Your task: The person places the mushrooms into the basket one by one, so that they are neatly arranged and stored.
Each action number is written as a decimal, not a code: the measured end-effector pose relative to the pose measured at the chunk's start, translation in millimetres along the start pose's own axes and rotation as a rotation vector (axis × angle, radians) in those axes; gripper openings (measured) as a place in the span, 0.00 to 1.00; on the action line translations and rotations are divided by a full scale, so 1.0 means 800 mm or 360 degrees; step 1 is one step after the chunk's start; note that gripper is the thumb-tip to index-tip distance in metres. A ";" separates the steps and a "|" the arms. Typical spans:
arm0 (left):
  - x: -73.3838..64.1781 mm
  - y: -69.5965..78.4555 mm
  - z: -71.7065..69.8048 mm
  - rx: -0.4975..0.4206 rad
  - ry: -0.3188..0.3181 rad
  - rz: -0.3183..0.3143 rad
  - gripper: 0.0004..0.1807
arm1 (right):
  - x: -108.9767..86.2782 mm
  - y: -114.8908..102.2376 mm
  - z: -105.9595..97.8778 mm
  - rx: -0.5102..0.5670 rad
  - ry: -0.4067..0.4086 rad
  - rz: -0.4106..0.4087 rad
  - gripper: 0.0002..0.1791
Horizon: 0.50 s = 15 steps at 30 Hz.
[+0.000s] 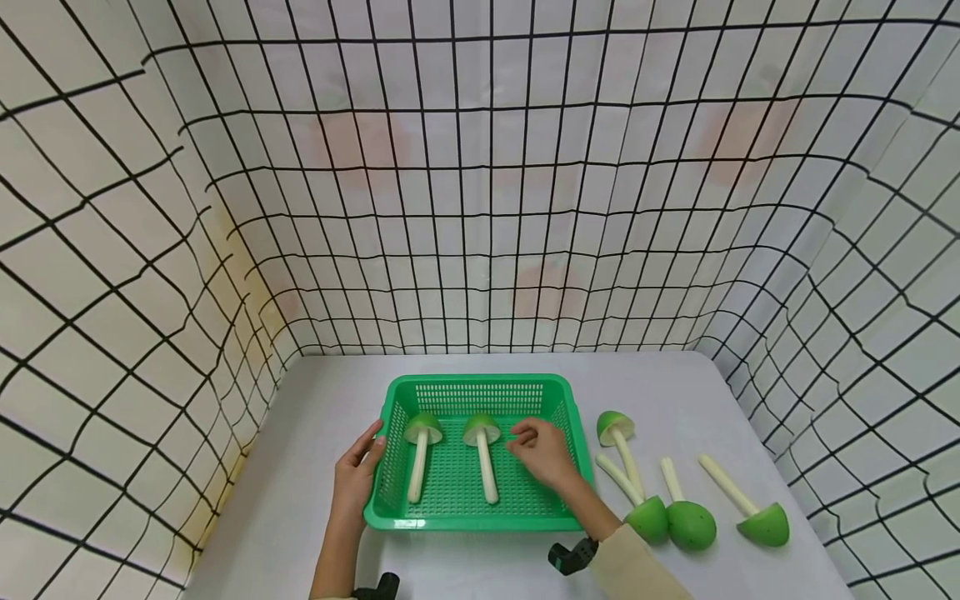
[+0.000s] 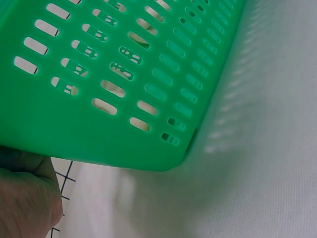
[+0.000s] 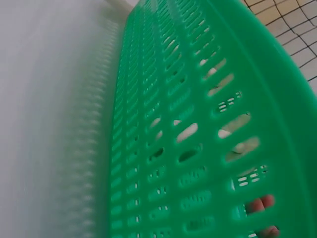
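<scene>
A green plastic basket [image 1: 472, 523] stands on the table with two mushrooms inside, a left one [image 1: 417, 471] and a middle one [image 1: 486, 467]. Both have green caps and pale stems, caps toward the far side. My left hand [image 1: 356, 479] rests at the basket's left rim with fairly straight fingers; the left wrist view shows its edge [image 2: 29, 203] beside the rim. Over the basket's right part hovers my right hand [image 1: 543, 454], fingers loosely bent and holding nothing, near the middle mushroom's cap. Through the slots in the right wrist view, its fingertips [image 3: 260, 204] partly show.
Several more green-capped mushrooms lie right of the basket, among them one with its cap away [image 1: 615, 427] and one at far right [image 1: 765, 525]. Black wire mesh [image 1: 491, 192] surrounds the white table [image 1: 330, 383] at the back and sides.
</scene>
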State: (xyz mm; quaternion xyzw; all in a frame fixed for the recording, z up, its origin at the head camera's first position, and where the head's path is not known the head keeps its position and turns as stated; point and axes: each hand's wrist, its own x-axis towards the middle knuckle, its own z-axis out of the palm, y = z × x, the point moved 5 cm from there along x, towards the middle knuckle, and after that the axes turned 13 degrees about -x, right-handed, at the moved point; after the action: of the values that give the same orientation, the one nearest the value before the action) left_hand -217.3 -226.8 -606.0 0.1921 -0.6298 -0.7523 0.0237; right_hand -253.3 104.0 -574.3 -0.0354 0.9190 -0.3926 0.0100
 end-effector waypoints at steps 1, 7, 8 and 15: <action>0.000 0.000 0.000 0.0004 0.0000 0.0004 0.29 | 0.000 0.001 -0.001 -0.0005 0.0002 0.0000 0.13; -0.002 0.001 0.000 0.0009 0.0019 0.0002 0.29 | -0.003 0.000 -0.016 0.0012 0.0025 -0.0040 0.13; -0.001 0.001 0.001 0.0006 0.0019 0.0000 0.29 | -0.003 -0.001 -0.019 0.0033 0.0028 -0.0045 0.13; -0.002 0.003 0.001 -0.0002 0.0025 0.0002 0.28 | -0.006 -0.008 -0.046 0.0052 0.0054 -0.0054 0.10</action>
State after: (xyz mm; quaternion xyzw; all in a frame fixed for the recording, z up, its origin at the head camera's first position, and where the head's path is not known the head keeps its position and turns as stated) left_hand -216.7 -226.1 -603.6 0.1975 -0.6291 -0.7512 0.0293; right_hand -249.8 126.7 -544.2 -0.0442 0.9117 -0.4082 -0.0117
